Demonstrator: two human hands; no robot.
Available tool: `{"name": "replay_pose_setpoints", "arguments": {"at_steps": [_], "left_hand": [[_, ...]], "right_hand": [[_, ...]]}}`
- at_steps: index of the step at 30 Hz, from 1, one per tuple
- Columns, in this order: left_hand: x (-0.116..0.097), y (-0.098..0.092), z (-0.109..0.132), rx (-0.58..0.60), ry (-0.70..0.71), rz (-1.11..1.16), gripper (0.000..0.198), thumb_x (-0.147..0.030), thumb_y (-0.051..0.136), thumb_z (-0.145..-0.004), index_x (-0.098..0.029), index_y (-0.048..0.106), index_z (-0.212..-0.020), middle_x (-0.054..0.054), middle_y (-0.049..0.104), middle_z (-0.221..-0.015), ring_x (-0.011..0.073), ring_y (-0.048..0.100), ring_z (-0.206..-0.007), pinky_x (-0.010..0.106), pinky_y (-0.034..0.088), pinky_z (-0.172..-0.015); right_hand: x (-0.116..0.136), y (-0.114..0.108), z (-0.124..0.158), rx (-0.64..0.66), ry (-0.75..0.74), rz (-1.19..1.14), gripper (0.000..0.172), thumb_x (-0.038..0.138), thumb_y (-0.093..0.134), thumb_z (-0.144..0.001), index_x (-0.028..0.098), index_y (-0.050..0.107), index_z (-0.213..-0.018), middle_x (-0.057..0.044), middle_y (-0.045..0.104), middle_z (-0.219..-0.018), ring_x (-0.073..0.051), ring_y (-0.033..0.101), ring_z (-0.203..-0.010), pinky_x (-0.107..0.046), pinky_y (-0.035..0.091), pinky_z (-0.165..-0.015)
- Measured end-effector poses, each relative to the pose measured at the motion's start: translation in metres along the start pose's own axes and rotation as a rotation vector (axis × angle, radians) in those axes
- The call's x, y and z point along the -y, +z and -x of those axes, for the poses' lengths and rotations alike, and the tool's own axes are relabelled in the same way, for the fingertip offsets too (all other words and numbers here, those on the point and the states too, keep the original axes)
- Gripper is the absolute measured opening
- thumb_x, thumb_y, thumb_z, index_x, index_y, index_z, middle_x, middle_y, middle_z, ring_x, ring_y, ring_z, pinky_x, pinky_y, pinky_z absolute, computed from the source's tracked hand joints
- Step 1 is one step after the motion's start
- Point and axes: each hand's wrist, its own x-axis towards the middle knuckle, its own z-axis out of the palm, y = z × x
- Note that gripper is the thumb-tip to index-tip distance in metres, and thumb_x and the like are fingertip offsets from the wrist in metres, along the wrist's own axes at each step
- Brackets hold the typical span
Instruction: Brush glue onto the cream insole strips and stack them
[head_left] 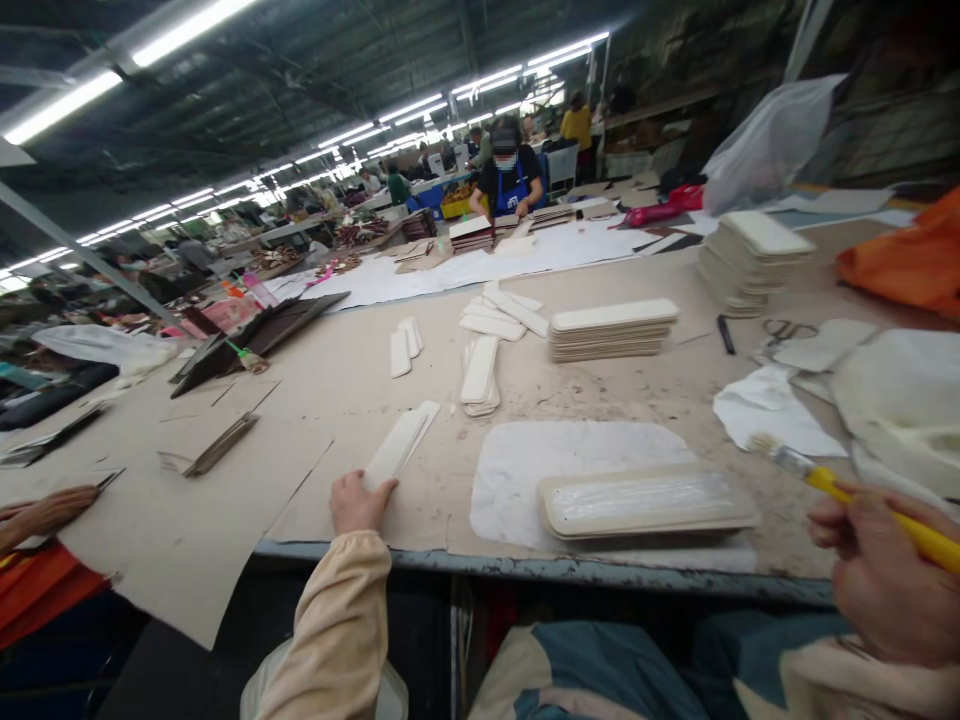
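My left hand (361, 503) grips the near end of a couple of narrow white strips (397, 442) at the table's front, thumb on one side and fingers on the other. In my right hand (877, 560) is a paintbrush (795, 462) with a yellow handle, its pale bristles pointing left above a white crumpled sheet (772, 405). Between my hands lies a stack of long rounded pieces (652, 503), the top one bearing glossy, wet-looking streaks. It rests on a white rounded sheet (510, 460).
Behind are a stack of white-topped pieces (613, 332), loose strips (499, 312) and a taller stack (750, 262). Scissors (787, 330) and a black pen-like object (725, 335) lie at right. Another person's hand (49, 515) is at left; a co-worker (510, 180) stands across the table.
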Motion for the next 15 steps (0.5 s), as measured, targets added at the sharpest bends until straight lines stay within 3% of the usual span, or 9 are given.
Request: {"name": "replay_pose_setpoints", "arguments": {"at_steps": [4, 8, 12, 15], "left_hand": [[0.005, 0.006, 0.007, -0.167, 0.039, 0.110, 0.053, -0.052, 0.051, -0.077, -0.011, 0.056, -0.109, 0.017, 0.058, -0.114, 0.0332, 0.046, -0.120, 0.045, 0.037, -0.099], [0.008, 0.002, 0.008, -0.305, -0.015, 0.221, 0.041, -0.049, 0.043, -0.084, -0.014, 0.061, -0.095, 0.014, 0.061, -0.097, 0.0333, 0.055, -0.104, 0.046, 0.044, -0.088], [-0.009, -0.029, 0.019, -0.413, -0.057, 0.446, 0.034, -0.050, 0.058, -0.078, -0.020, 0.067, -0.089, 0.004, 0.061, -0.076, 0.0257, 0.061, -0.082, 0.038, 0.048, -0.076], [-0.038, -0.056, 0.041, -0.425, 0.030, 0.636, 0.029, -0.045, 0.069, -0.071, -0.022, 0.070, -0.089, 0.000, 0.063, -0.073, 0.0220, 0.061, -0.078, 0.034, 0.049, -0.075]], "right_hand": [[0.013, 0.003, 0.008, 0.011, -0.015, -0.073, 0.030, 0.050, 0.069, -0.077, 0.022, 0.065, -0.084, -0.006, 0.057, -0.067, -0.013, 0.049, -0.053, -0.037, 0.037, -0.051], [0.016, 0.004, 0.009, 0.006, -0.126, -0.111, 0.029, 0.046, 0.064, -0.083, 0.019, 0.062, -0.093, -0.001, 0.061, -0.068, -0.010, 0.048, -0.048, -0.027, 0.038, -0.046], [0.016, 0.002, 0.010, 0.020, -0.203, -0.137, 0.023, 0.039, 0.060, -0.088, 0.020, 0.061, -0.100, -0.001, 0.066, -0.075, -0.009, 0.051, -0.050, -0.024, 0.041, -0.048], [0.017, 0.004, 0.010, 0.015, -0.214, -0.117, 0.020, 0.038, 0.060, -0.089, 0.020, 0.060, -0.099, -0.003, 0.068, -0.082, -0.011, 0.058, -0.057, -0.025, 0.046, -0.052]]}}
